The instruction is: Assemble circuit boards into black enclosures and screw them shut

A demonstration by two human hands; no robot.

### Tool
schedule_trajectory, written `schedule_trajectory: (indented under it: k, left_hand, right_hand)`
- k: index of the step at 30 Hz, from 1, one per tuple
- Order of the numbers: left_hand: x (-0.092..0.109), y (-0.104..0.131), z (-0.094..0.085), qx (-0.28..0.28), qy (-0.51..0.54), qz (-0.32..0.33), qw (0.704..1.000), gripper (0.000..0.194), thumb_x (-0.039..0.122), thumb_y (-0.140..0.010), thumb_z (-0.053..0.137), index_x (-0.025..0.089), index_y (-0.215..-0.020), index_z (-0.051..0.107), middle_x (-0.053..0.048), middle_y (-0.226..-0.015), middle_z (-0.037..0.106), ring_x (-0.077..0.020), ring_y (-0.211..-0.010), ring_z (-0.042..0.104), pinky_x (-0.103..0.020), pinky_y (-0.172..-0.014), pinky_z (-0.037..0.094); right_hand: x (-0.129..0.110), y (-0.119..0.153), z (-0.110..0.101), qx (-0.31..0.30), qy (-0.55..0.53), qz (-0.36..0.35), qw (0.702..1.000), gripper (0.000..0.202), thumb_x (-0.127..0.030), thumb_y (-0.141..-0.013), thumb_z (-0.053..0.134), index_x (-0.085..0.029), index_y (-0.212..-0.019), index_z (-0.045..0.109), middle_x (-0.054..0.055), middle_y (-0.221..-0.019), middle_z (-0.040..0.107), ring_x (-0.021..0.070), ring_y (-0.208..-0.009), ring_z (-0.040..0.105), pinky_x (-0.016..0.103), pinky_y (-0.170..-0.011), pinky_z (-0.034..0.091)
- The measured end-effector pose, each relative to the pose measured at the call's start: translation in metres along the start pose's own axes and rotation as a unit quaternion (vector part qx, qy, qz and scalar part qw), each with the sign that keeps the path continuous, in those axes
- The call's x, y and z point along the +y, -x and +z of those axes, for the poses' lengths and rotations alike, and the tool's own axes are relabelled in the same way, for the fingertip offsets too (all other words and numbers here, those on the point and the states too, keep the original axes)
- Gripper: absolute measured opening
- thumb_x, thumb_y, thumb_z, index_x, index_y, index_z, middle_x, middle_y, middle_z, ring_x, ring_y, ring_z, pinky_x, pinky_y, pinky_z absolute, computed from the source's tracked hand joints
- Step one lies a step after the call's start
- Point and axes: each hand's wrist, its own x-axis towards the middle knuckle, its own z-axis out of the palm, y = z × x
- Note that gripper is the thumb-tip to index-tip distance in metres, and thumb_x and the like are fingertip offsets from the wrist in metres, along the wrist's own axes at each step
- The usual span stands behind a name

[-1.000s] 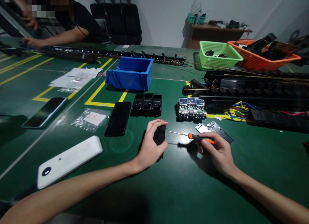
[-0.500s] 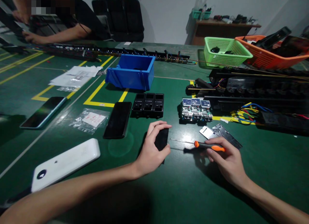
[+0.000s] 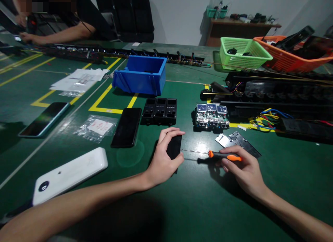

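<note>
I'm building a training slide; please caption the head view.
Left hand grips a black casing while the right hand points an orange-and-black screwdriver at its edge.

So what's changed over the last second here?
The right hand has moved the screwdriver left since half a second ago: its tip stood just off the black part, and now it is at or very near that edge. Nothing was taken hold of or let go. The left hand stays around the black part; the circuit boards and blue bin stay put.
</note>
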Motion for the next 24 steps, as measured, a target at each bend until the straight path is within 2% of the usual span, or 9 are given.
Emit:
schedule_trajectory:
  k: [5, 17, 24]
  left_hand:
    - [-0.0002, 0.0001, -0.0003, 0.001, -0.003, 0.000, 1.000, 0.050, 0.002, -0.073, 0.059, 0.024, -0.118, 0.055, -0.006, -0.127, 0.048, -0.0236, -0.127, 0.045, -0.045, -0.112, 0.033]
    - [0.0004, 0.0005, -0.0003, 0.005, 0.009, -0.002, 1.000, 0.051, 0.002, -0.072, 0.059, 0.025, -0.117, 0.055, -0.007, -0.127, 0.048, -0.0243, -0.127, 0.046, -0.047, -0.111, 0.034]
    - [0.0011, 0.0007, -0.0006, 0.006, 0.011, -0.001, 1.000, 0.051, 0.003, -0.072, 0.059, 0.025, -0.118, 0.056, -0.007, -0.127, 0.048, -0.0251, -0.127, 0.046, -0.048, -0.111, 0.034]
  right_hand:
    - [0.0029, 0.0001, 0.0000, 0.002, 0.003, -0.003, 1.000, 0.018, -0.028, -0.082, 0.071, -0.019, -0.097, 0.064, 0.005, -0.083, 0.069, 0.0120, -0.056, 0.065, 0.021, -0.051, 0.054]
    - [-0.0025, -0.0007, 0.0017, 0.013, 0.022, -0.024, 0.999, 0.016, -0.030, -0.081, 0.071, -0.019, -0.093, 0.066, 0.004, -0.078, 0.069, 0.0138, -0.056, 0.067, 0.023, -0.051, 0.056]
    - [-0.0006, 0.0011, 0.0017, 0.017, 0.019, -0.026, 0.999, 0.016, -0.029, -0.082, 0.071, -0.020, -0.094, 0.066, 0.004, -0.081, 0.069, 0.0137, -0.056, 0.067, 0.024, -0.052, 0.057]
